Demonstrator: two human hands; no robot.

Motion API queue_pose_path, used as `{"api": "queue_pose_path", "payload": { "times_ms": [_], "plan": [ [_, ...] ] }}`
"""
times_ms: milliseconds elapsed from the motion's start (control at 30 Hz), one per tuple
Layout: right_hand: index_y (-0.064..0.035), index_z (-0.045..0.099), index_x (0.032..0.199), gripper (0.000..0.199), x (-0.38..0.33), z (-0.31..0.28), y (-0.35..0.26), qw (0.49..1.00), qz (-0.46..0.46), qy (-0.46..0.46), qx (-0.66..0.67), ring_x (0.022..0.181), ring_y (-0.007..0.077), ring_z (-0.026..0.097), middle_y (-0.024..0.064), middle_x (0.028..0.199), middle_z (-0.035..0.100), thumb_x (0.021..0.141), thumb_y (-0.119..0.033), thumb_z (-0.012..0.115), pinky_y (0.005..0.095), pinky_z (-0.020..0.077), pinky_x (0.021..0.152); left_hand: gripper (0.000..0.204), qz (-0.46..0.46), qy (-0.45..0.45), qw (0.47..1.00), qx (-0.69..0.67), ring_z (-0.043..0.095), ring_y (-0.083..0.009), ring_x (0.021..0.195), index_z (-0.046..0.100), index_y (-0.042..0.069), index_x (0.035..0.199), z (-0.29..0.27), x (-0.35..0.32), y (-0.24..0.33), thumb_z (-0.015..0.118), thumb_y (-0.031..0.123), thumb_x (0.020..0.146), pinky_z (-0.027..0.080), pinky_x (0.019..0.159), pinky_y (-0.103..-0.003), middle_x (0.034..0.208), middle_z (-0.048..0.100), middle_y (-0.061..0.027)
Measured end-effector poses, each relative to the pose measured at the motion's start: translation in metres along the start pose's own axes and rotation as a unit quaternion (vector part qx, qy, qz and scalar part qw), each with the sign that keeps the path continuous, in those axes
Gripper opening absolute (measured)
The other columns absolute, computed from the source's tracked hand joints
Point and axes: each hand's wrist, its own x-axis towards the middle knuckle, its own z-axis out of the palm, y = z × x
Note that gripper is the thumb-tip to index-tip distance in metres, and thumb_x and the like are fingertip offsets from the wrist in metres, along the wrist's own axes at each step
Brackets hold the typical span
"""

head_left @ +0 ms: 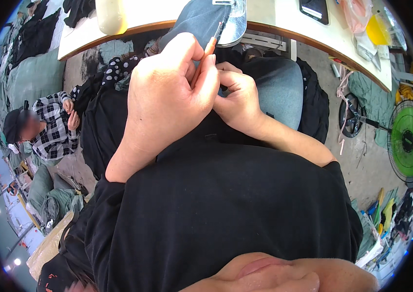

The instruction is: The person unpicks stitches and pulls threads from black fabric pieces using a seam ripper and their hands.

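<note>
My black shirt (226,214) fills the lower half of the view, and both my forearms rise out of it toward the middle. Beyond my hands runs the long pale work table (284,19) with its brown curved edge, and a piece of blue denim (199,19) hangs over that edge and down toward my lap, under the shiny metal plate (233,24) of a machine. More denim (279,87) spreads to the right behind my right hand, lying against dark cloth (316,107).

To my left a person in a black-and-white checked shirt (55,129) sits low on the floor among grey-green sacks (33,78). To my right a green floor fan (406,141) stands on the concrete, well apart from me.

My left hand (167,97) is the bigger shape, raised with its back to me, fingers curled in and pinching a thin orange-brown stick-like tool (210,46) between thumb and forefinger; its tip points up toward the denim edge near the metal plate. My right hand (238,95) sits just beside it, touching the left, fingers bent and pressed together on a small bit of dark material; I cannot tell exactly what it grips, since the left hand hides it.
</note>
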Motion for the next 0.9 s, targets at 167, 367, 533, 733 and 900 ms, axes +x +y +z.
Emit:
{"api": "queue_pose_path", "payload": {
  "times_ms": [167, 367, 533, 733, 900],
  "plan": [
    [-0.0016, 0.078, 0.089, 0.013, -0.001, 0.001, -0.001, 1.0, 0.007, -0.001, 0.004, 0.081, 0.0221, 0.071, 0.0098, 0.086, 0.074, 0.081, -0.011, 0.084, 0.0344, 0.0547, 0.075, 0.014, -0.001, 0.002, 1.0, 0.008, 0.048, 0.0011, 0.051, 0.06, 0.0, 0.085, 0.004, 0.0, -0.004, 0.07, 0.001, 0.096, 0.035, 0.048, -0.02, 0.056, 0.058, -0.0001],
    [-0.0014, 0.078, 0.088, 0.013, -0.003, 0.001, 0.003, 1.0, 0.011, -0.005, 0.015, 0.081, 0.0221, 0.07, 0.0103, 0.085, 0.074, 0.08, -0.01, 0.084, 0.0345, 0.0544, 0.074, 0.015, 0.032, 0.034, 0.999, 0.025, 0.047, -0.0014, 0.048, 0.061, 0.001, 0.084, 0.008, 0.0, -0.001, 0.071, 0.002, 0.095, 0.035, 0.047, -0.022, 0.054, 0.053, -0.0006],
    [-0.0014, 0.078, 0.088, 0.013, -0.002, 0.001, 0.002, 1.0, -0.002, 0.003, 0.005, 0.081, 0.0221, 0.07, 0.0103, 0.085, 0.074, 0.08, -0.01, 0.084, 0.0346, 0.0543, 0.074, 0.015, 0.02, 0.03, 0.999, 0.037, 0.046, -0.0021, 0.048, 0.061, 0.001, 0.083, 0.006, -0.004, 0.003, 0.071, 0.002, 0.094, 0.035, 0.047, -0.022, 0.054, 0.051, -0.0002],
    [-0.0009, 0.078, 0.088, 0.013, -0.003, 0.001, 0.004, 1.0, -0.003, 0.0, 0.017, 0.081, 0.0221, 0.07, 0.0102, 0.085, 0.074, 0.08, -0.01, 0.084, 0.034, 0.0542, 0.074, 0.014, 0.03, 0.051, 0.998, 0.028, 0.044, -0.0014, 0.049, 0.062, 0.001, 0.084, 0.013, -0.002, -0.002, 0.072, 0.003, 0.094, 0.035, 0.047, -0.022, 0.055, 0.05, 0.0005],
    [-0.0008, 0.078, 0.089, 0.013, -0.002, 0.0, 0.003, 1.0, 0.009, -0.007, 0.02, 0.081, 0.0216, 0.07, 0.0097, 0.085, 0.074, 0.081, -0.009, 0.084, 0.0335, 0.0542, 0.073, 0.014, 0.03, 0.051, 0.998, 0.031, 0.044, -0.0012, 0.049, 0.062, 0.001, 0.084, 0.014, 0.001, -0.001, 0.072, 0.003, 0.094, 0.034, 0.047, -0.022, 0.054, 0.05, 0.0008]
  ]
}}
